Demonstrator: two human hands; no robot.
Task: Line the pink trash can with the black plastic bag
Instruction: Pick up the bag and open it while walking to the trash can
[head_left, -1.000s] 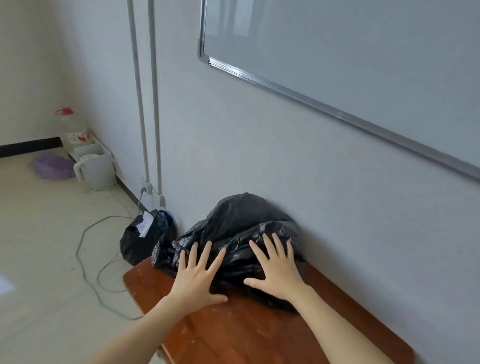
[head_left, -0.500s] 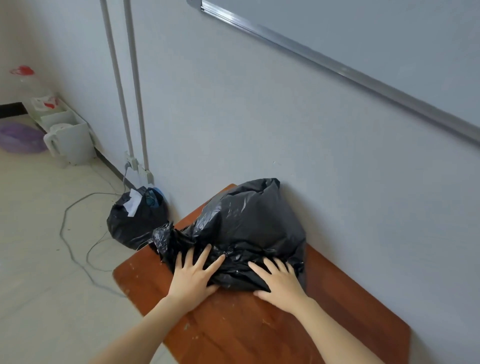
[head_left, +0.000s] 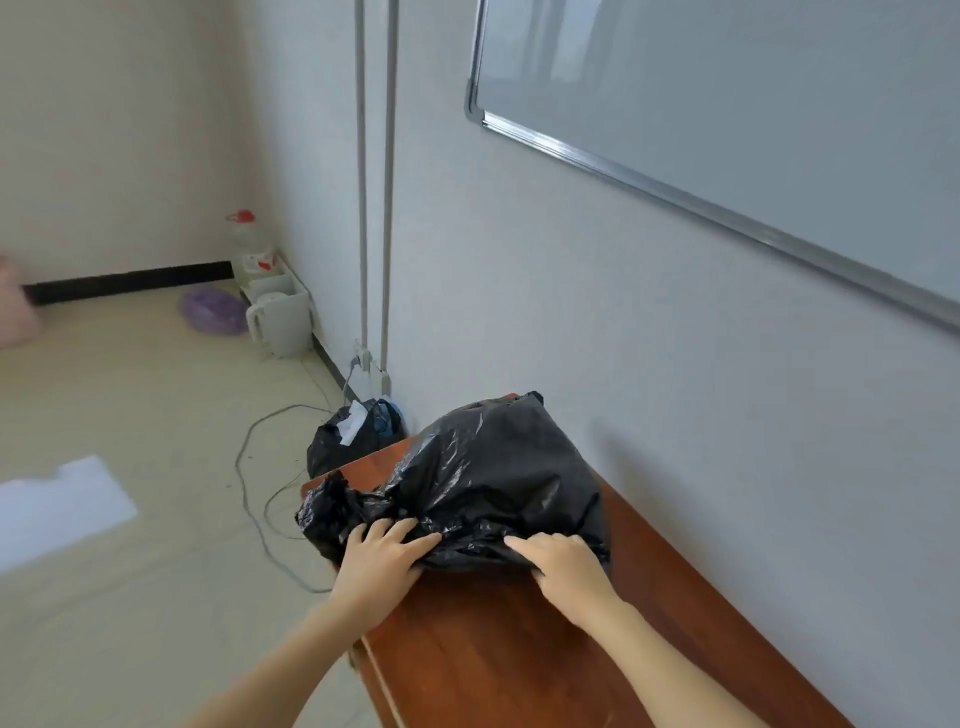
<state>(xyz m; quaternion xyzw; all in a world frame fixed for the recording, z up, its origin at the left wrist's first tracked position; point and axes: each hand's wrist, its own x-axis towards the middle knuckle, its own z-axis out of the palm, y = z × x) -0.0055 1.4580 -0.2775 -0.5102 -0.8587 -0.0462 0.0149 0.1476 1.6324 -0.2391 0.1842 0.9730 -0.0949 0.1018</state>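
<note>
On the table, near edge: both my hands at the black plastic bag.
Table: reddish-brown wood, long side against the wall, some pale scuffs on top.
Black plastic bag: crumpled heap on table's far end, touching wall at rear; glossy, creased; bunched tail hangs past table's L edge.
L hand: palm down on bag's near-left part, fingers curled over a fold, thumb out to the R along the lower edge. Looks like a gathering grip on the plastic.
R hand: at bag's near-right edge, knuckles up, fingers bent and tucked under/into the plastic; index points L along the hem. Grip on the plastic; fingertips hidden by folds.
Gap btwn hands: bag's near hem stretched across it.
Pink trash can: can't confirm. A pink blurred shape sits at frame's far L edge on the floor; can't tell what it is.
Floor: pale tile w/ bright light patch at L.
Second black bag: on floor just beyond table's far corner, by the wall, white paper and sth blue showing at its mouth.
Cable: grey, loops across floor from wall socket near that bag.
Far corner: white kettle, purple basin, clear bottle w/ red cap.
Wall fittings: two vertical pipes; whiteboard upper R, metal frame.
</note>
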